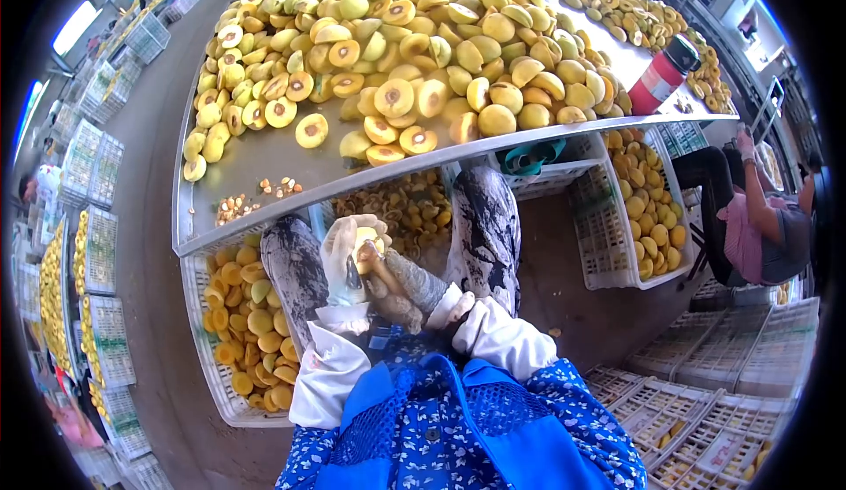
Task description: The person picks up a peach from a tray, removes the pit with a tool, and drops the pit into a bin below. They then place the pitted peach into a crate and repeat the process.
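Observation:
My left hand (339,250), in a pale glove, is wrapped round a yellow peach half (362,241) above my lap. My right hand (401,285), in a worn grey glove, has its fingers closed right against that peach half. A small dark piece (354,276) shows between the two hands; I cannot make out what it is or what the right fingers grip. In front lies a metal table (339,151) heaped with halved peaches (397,98), many showing brown pit hollows.
Small pit scraps (233,208) lie near the table's edge. A crate of peach halves (247,349) stands by my left leg, another crate (608,226) at right. Under the table is a pile of scraps (397,212). A red bottle (656,80) and a seated person (762,226) are at right.

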Available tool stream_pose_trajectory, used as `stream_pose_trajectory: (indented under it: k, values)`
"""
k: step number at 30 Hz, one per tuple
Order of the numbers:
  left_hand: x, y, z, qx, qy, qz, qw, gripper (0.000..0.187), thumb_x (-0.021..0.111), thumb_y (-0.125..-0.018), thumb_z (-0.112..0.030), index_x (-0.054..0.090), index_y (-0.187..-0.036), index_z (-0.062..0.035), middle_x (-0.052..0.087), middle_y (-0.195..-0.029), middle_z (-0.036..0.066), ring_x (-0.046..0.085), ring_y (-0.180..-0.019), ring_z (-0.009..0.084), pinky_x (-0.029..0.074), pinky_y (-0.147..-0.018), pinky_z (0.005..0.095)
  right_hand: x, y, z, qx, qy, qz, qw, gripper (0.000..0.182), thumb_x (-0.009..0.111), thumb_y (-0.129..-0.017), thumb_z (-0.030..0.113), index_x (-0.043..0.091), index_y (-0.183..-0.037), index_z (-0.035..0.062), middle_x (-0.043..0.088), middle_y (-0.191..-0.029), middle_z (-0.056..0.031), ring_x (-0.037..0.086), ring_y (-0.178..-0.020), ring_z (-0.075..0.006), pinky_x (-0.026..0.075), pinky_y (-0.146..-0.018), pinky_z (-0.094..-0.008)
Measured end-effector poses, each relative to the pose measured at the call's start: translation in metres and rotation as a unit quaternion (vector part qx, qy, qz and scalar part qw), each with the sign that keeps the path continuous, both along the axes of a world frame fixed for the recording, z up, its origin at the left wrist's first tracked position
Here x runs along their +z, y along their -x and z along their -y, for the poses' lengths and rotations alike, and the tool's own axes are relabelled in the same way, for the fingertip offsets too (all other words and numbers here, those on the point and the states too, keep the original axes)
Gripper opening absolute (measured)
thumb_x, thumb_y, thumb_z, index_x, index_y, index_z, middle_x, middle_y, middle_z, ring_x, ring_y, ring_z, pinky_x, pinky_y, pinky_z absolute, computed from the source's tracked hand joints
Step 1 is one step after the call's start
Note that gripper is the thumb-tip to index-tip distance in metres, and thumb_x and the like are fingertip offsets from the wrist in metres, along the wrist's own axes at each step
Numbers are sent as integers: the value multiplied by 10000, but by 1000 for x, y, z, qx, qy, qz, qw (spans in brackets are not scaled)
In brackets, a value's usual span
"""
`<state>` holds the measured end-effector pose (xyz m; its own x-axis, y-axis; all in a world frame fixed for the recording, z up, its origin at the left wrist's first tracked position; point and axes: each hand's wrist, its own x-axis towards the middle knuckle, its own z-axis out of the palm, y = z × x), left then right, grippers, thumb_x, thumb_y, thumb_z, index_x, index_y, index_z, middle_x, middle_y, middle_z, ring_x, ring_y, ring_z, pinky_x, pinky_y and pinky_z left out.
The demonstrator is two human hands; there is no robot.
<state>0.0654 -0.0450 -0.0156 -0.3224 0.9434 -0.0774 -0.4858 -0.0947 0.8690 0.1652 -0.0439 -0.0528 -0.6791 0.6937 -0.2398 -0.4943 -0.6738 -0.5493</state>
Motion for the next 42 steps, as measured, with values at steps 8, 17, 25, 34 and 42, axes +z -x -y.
stream_pose_trajectory:
  k: [8, 17, 25, 34, 42]
  values:
    - [9, 19, 6, -143, -8, -55, 988, 287, 555, -879, -236, 610, -816, 38, 635, -726, 142, 610, -606, 192, 499, -556, 273, -24, -44, -21, 394, 48, -63, 916, 452, 463, -887, 545, 569, -948, 109, 549, -702, -41, 532, -564, -111, 405, -417, -224]
    - [-36, 34, 15, 74, 126, 117, 982, 331, 490, -914, -282, 601, -881, 29, 641, -728, 155, 617, -534, 236, 516, -472, 296, -4, -28, 9, -20, -353, 251, 901, 161, 561, -901, 208, 595, -899, 50, 596, -754, -4, 506, -686, -56, 426, -595, -209]
    - [-60, 21, 15, 146, 93, -100, 980, 250, 507, -914, -198, 652, -847, -5, 650, -815, 38, 589, -707, 133, 468, -654, 265, -1, 9, -17, -64, -565, 522, 636, 258, 648, -758, 212, 544, -930, 50, 593, -737, -226, 585, -686, -411, 457, -555, -452]
    - [-50, 129, 72, 270, 44, 11, 962, 230, 588, -862, -181, 573, -1018, -13, 625, -838, 117, 610, -696, 219, 501, -661, 307, 59, 30, 9, 35, -267, 250, 930, 128, 611, -802, 58, 583, -926, 39, 582, -742, -20, 536, -639, -104, 444, -545, -271]
    - [82, 157, -29, 227, -2, -776, 589, 443, 668, -782, -248, 524, -1148, -46, 609, -1073, 157, 625, -929, 304, 510, -796, 370, -15, -1, -3, 79, -137, 283, 946, 173, 654, -834, 148, 595, -974, 65, 543, -749, 39, 489, -667, -82, 442, -567, -253]
